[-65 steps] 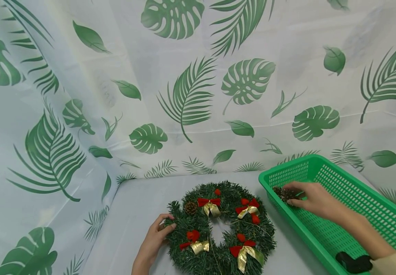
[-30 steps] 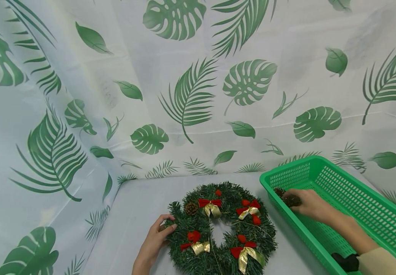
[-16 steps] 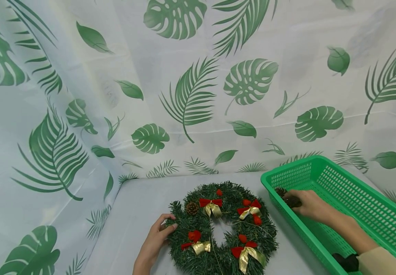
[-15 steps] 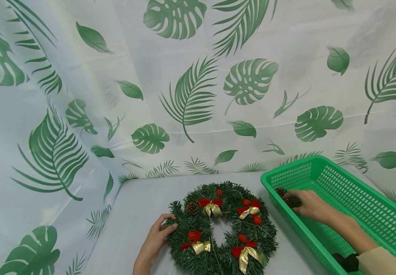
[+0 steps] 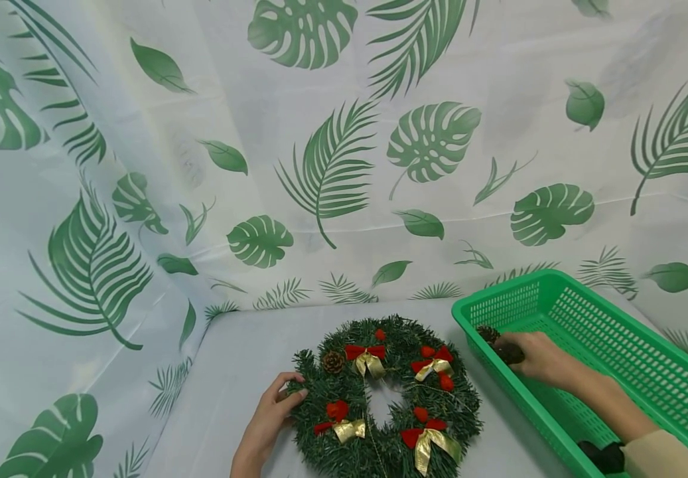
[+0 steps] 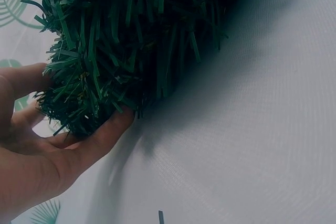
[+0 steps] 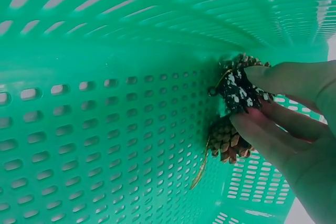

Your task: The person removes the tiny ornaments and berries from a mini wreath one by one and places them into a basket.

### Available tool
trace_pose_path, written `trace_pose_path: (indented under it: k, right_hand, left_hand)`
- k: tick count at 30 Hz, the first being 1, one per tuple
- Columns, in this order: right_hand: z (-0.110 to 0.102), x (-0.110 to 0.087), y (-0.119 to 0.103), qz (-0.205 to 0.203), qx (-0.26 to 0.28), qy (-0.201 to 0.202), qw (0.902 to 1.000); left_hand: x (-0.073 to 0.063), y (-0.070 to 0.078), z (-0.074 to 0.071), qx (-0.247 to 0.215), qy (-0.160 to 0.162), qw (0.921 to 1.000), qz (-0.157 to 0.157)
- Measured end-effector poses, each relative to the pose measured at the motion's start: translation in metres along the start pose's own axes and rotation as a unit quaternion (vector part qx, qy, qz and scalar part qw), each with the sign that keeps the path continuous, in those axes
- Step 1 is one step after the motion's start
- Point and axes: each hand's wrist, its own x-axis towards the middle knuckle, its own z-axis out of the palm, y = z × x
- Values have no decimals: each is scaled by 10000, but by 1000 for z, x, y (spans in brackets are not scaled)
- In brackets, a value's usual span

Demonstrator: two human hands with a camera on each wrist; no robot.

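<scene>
A green wreath (image 5: 388,332) with red-and-gold bows, red ornaments and a pine cone (image 5: 333,362) lies flat on the table. My left hand (image 5: 267,421) grips its left edge; in the left wrist view, thumb and fingers wrap the green tinsel tips (image 6: 100,72). Inside the green basket (image 5: 612,312), my right hand (image 5: 543,362) pinches a dark pine cone (image 7: 239,90) with white-marked scales between thumb and fingers. A browner pine cone (image 7: 228,140) with a gold cord sits against it by the basket wall. The far side of the held cone is hidden.
The basket stands right of the wreath, angled toward the lower right. A black object (image 5: 603,457) shows by the right wrist and sleeve. White cloth (image 5: 224,358) covers the table, and a leaf-printed curtain (image 5: 332,166) rises behind and at left.
Over the last two seconds my right hand has moved slightly down in the basket, its wrist shifting left, and the held pine cone has turned. The left hand and wreath have stayed put.
</scene>
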Motion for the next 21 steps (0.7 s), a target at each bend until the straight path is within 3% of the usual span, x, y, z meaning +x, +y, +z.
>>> trace_pose_path:
  k: [21]
  right_hand:
    - [-3, -4, -3, 45, 56, -292, 9995]
  left_hand:
    - [0, 1, 0, -28, 15, 10000, -22]
